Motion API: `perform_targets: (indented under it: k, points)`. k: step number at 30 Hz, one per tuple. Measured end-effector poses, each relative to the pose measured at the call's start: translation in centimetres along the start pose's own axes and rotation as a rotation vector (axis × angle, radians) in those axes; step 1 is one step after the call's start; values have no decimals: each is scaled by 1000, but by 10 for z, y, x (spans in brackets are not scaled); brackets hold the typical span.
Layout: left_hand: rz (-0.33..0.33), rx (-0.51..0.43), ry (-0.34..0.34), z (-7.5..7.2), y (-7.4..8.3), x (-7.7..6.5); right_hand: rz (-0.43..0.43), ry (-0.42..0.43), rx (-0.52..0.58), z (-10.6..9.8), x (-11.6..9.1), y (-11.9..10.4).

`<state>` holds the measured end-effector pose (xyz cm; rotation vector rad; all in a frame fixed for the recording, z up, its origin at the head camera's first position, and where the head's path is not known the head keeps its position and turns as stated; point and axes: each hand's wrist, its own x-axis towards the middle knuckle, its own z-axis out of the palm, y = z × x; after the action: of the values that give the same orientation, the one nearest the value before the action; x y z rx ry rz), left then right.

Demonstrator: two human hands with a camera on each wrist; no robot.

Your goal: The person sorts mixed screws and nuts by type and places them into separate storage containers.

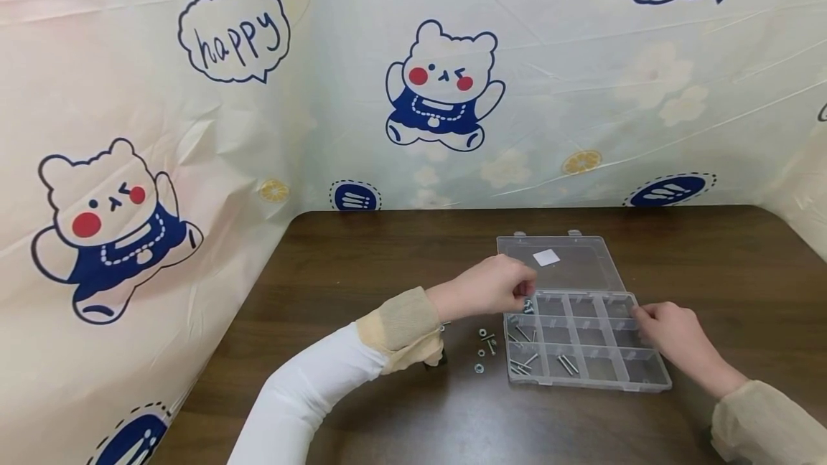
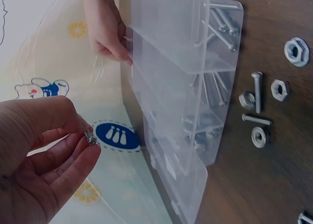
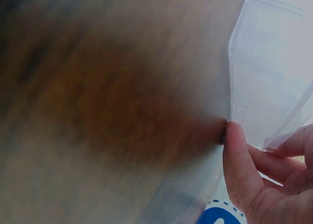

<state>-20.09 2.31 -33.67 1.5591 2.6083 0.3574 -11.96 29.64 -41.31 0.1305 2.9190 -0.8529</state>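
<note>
In the head view, my left hand (image 1: 494,285) is over the back left compartment of a clear plastic organizer box (image 1: 575,380). Its thumb and fingertips pinch a small shiny metal piece (image 2: 89,137), mostly covered by the fingers, so I cannot tell its exact kind. My right hand (image 1: 675,336) holds the right side wall of the box; in the right wrist view its thumb (image 3: 237,150) presses the outside of the wall with a finger over the inner side. Long screws (image 1: 568,364) lie in front and middle compartments, and small hardware (image 1: 528,306) sits at the back left.
Left of the box, nuts (image 2: 297,52) and a few screws (image 2: 258,92) lie loose on the brown wooden table (image 1: 388,250). The transparent lid (image 1: 581,264) lies folded back behind the box, with a white label (image 1: 546,257) on it. A printed curtain hangs behind the table.
</note>
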Motion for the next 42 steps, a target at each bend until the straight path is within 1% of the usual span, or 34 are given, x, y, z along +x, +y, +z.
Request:
perform_targets:
  k: [5, 12, 16, 23, 29, 32, 37, 42]
  points:
    - [15, 3, -22, 2, 6, 6, -9, 8, -1, 0, 0, 0]
    - [64, -8, -56, 7, 14, 14, -3, 13, -9, 1, 0, 0]
    - [94, 3, -76, 11, 18, 19, 1, 11, -6, 0, 0, 1]
    - [93, 3, -110, 24, 23, 25, -5, 21, -9, 1, 0, 0]
    - [93, 7, -119, 32, 26, 27, -1, 14, -6, 1, -1, -1]
    - [101, 22, -109, 34, 26, 28, 1, 10, -6, 0, -1, -1]
    - [117, 50, -80, 35, 26, 27, -1, 12, -13, -1, -1, -2]
    - [112, 45, -87, 33, 23, 26, -9, 22, -12, 0, -1, -1]
